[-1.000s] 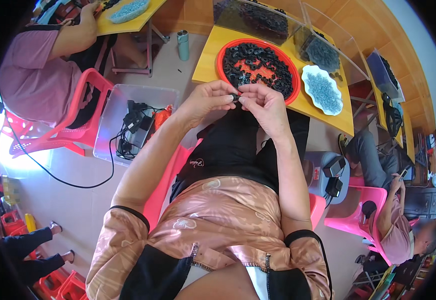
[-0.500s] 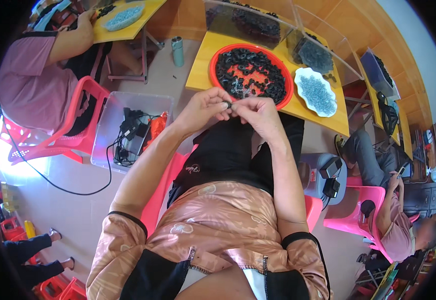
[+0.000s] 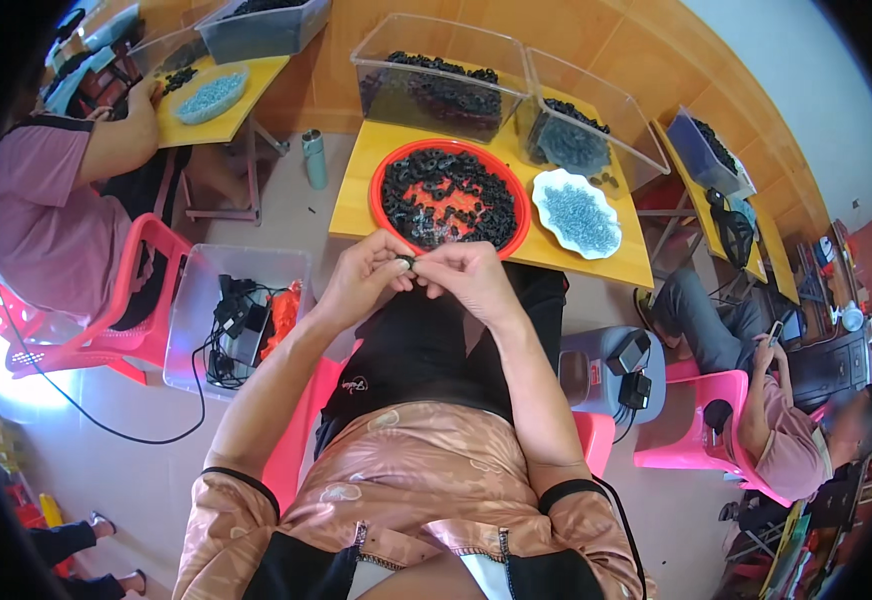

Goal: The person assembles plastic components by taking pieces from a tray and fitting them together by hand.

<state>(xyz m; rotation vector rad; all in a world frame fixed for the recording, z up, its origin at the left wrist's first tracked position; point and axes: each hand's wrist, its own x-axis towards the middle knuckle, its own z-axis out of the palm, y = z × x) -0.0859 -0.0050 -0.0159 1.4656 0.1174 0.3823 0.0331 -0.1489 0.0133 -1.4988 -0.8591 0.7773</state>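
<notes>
Just in front of the table's near edge, my two hands meet over my lap. My left hand (image 3: 364,275) is closed, its thumb and fingers pinching a small black part (image 3: 408,260), probably ring-shaped. Bent fingers of my right hand (image 3: 476,280) press at the same part from the other side; whether they hold a second small piece is hidden. Beyond them, a round red tray (image 3: 524,215) holds many loose black ring-like parts (image 3: 496,200). To its right stands a white scalloped dish (image 3: 548,232) heaped with small clear bluish pieces (image 3: 581,215).
Clear bins (image 3: 436,100) of black parts stand at the back of the yellow table (image 3: 356,200). On the floor at left is a clear box (image 3: 191,330) with cables; at right, a grey-blue container (image 3: 581,375) carries black adapters. Other people sit at left and right.
The view has tilted, so more of the back bins shows and everything sits lower and further left. Both hands stay together on the small black part.
</notes>
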